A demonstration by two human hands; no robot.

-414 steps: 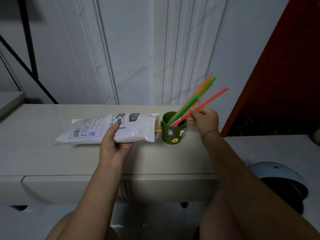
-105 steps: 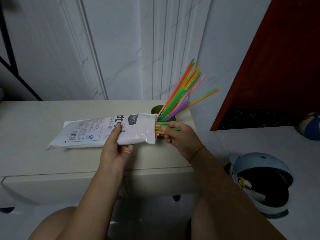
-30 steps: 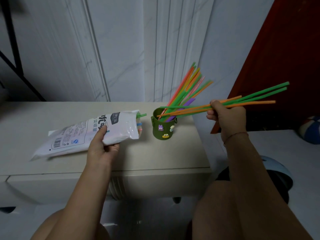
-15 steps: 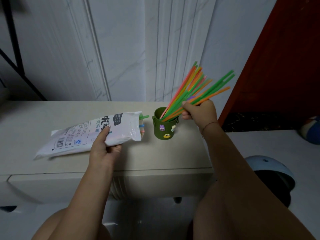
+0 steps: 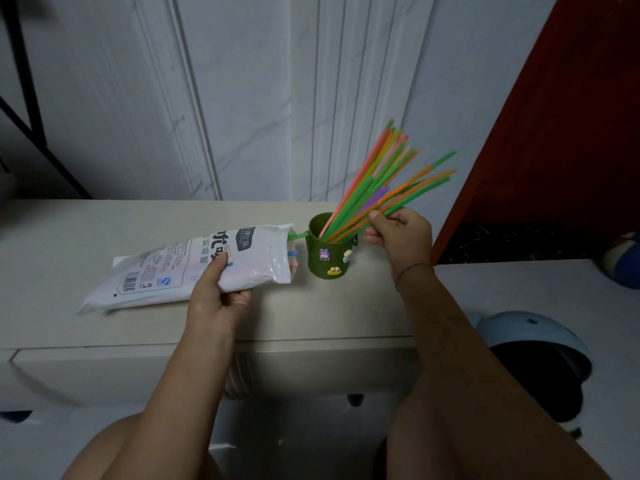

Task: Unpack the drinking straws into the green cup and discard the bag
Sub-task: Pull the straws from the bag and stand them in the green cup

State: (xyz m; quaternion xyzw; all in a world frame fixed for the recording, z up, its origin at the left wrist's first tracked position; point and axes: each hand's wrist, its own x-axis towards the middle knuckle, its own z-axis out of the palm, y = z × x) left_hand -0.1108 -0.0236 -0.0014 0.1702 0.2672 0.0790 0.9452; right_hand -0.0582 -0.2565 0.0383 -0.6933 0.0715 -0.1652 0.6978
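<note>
On the left part of the beige counter [image 5: 69,237] lay the white bag [image 5: 156,275], flat on its side, with the closed end toward 8 o'clock and the open mouth toward 3 o'clock. The left hand [image 5: 216,299] gripped the bag near its mouth from the 6 o'clock side: the thumb was pressed on the printed top face, and the other fingers were curled under the lower edge. Some straw ends [image 5: 293,253] showed at the mouth, and one green end reached to the left side of the green cup [image 5: 327,258]. This cup stood upright on the counter, just beside the bag mouth at its 3 o'clock, with small cartoon stickers on the front wall. Many coloured standing straws [image 5: 367,185] leaned out of it together toward 1 o'clock. At 3 o'clock of the cup, the right hand [image 5: 403,237] pinched a small bunch of held straws [image 5: 426,184], green and orange, between the thumb and the curled fingers; their lower ends were inside the cup and their upper ends pointed toward 2 o'clock. At 4 o'clock from the cup, lower than the counter, stood a bin [image 5: 526,336] with a light blue lid and a dark inside. Near the right edge a ball [image 5: 623,261] was partly visible.
</note>
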